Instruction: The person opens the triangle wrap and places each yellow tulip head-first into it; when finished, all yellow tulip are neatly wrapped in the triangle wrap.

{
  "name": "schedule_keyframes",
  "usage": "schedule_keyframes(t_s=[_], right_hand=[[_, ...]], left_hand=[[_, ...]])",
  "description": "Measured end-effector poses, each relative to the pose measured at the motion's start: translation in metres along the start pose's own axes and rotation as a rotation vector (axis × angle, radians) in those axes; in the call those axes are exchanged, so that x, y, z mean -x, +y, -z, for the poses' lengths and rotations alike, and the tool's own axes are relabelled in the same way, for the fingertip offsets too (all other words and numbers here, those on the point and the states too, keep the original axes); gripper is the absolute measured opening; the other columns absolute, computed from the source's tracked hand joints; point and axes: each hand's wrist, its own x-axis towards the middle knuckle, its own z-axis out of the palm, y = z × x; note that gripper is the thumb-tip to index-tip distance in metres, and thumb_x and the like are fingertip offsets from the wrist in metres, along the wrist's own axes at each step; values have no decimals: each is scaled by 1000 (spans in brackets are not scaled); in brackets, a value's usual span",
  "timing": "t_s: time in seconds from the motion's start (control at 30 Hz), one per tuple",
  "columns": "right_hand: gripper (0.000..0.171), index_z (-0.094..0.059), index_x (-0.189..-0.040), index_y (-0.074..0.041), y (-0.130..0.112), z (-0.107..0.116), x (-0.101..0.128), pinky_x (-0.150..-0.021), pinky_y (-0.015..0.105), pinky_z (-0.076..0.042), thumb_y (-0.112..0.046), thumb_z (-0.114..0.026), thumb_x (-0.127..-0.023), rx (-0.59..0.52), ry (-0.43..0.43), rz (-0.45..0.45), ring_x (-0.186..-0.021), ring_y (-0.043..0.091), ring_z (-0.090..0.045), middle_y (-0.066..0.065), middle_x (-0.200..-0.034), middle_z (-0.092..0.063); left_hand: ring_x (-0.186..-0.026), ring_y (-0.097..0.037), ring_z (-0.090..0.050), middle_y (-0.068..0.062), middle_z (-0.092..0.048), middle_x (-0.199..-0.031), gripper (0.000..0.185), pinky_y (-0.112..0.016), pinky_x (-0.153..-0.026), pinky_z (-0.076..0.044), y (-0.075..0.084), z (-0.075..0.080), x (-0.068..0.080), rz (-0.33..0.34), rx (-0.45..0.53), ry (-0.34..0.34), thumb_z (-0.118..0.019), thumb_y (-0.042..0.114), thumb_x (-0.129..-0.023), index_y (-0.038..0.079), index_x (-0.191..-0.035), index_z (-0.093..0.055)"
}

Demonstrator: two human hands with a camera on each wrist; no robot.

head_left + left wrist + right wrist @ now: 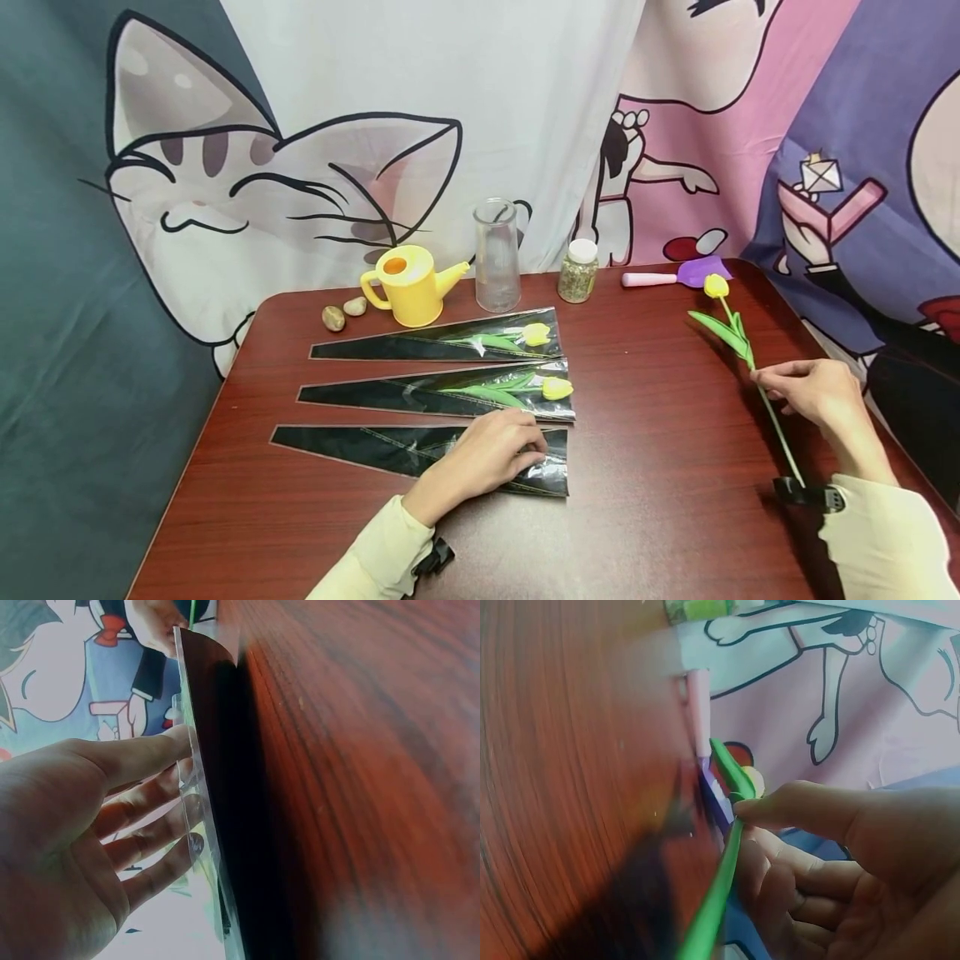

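Note:
Three black-and-clear cone sleeves lie side by side on the dark red table [660, 500]. The two farther sleeves [450, 342] [450, 396] each hold a yellow tulip. My left hand [517, 450] rests with fairly straight fingers [150, 757] on the wide end of the nearest sleeve [360, 446] [225, 787], which has no flower in it. My right hand [759, 377] [742, 817] pinches the green stem [712, 907] of a loose yellow tulip [716, 286] at the right of the table, its bloom pointing away from me.
At the back of the table stand a yellow watering can [411, 286], a clear glass vase [497, 254] and a small white-lidded jar [578, 271]. A purple scoop with a pink handle [678, 275] and two stones [333, 317] lie there too. A cartoon cloth hangs behind.

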Motion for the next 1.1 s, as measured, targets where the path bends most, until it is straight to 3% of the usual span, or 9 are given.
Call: schedule_keyframes(t_s=[0.13,0.23,0.43,0.63,0.83,1.1], right_hand=[[24,-79,-92,-6,0,-3,3,-54,30,-55,-30,-73,-90,-286,-52,-2,-61,12,-70,-4,-72,-72],[12,-80,-86,-18,0,-5,5,-57,28,-56,-17,-70,-92,-573,-137,20,-68,10,-70,-6,-79,-73],[28,-79,-96,-8,-6,-21,20,-70,30,-57,3,-53,-98,-1066,-348,16,-80,15,-71,5,-92,-74],[31,-77,-98,1,-18,-44,39,-80,34,-55,10,-47,-98,-1381,-376,-49,-88,20,-71,13,-97,-72],[28,-74,-96,5,-27,-63,61,-88,36,-51,13,-46,-97,-1517,-325,-74,-94,22,-70,15,-97,-72],[26,-73,-96,3,-38,-80,84,-87,35,-51,11,-49,-97,-1474,-281,-56,-90,22,-71,14,-96,-72]], left_hand=[[-88,-4,-57,14,-61,-91,5,-21,-76,-47,0,1,0,11,26,-4,-72,28,-91,24,-92,-76],[-89,-4,-58,14,-61,-92,5,-21,-77,-47,-1,1,-1,19,49,-1,-73,27,-91,24,-92,-76],[-87,-3,-57,15,-61,-92,5,-21,-74,-47,-3,1,-3,31,77,2,-72,28,-91,24,-92,-75],[-84,-2,-56,15,-62,-92,4,-19,-70,-46,-4,1,-6,42,79,16,-73,28,-90,25,-91,-75],[-81,-2,-54,14,-61,-89,4,-18,-67,-43,-4,1,-10,31,80,31,-73,28,-90,25,-91,-75],[-84,-3,-55,14,-61,-90,5,-20,-69,-45,-5,3,-16,30,58,40,-73,29,-90,25,-91,-76]])
